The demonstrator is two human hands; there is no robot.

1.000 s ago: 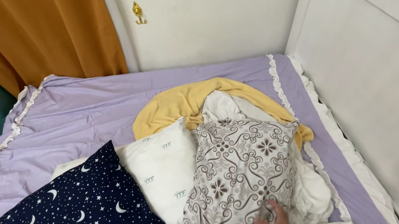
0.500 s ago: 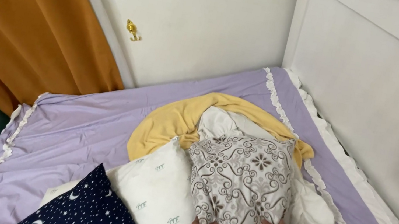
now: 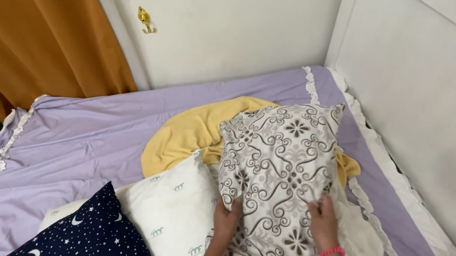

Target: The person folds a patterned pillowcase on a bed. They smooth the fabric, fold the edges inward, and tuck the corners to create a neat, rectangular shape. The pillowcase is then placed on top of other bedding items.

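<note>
The left hand (image 3: 227, 216) grips the left edge of a patterned pillow (image 3: 279, 174), fingers curled into the cloth. The right hand (image 3: 323, 220) clasps its right edge, a pink band (image 3: 331, 253) on the wrist. The pillow lies on a yellow blanket (image 3: 192, 134) mid-bed, beside a white pillow (image 3: 172, 212) and a starry navy pillow (image 3: 96, 239), all on a lilac sheet (image 3: 90, 129).

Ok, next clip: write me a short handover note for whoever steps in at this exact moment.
Left hand grips the patterned pillow at its left edge; right hand grips its right edge. The pillow is held up over the yellow blanket on the purple bedsheet. A white pillow and a navy star pillow lie to its left. Done: patterned pillow in hand. Left: it is not set down.
</note>
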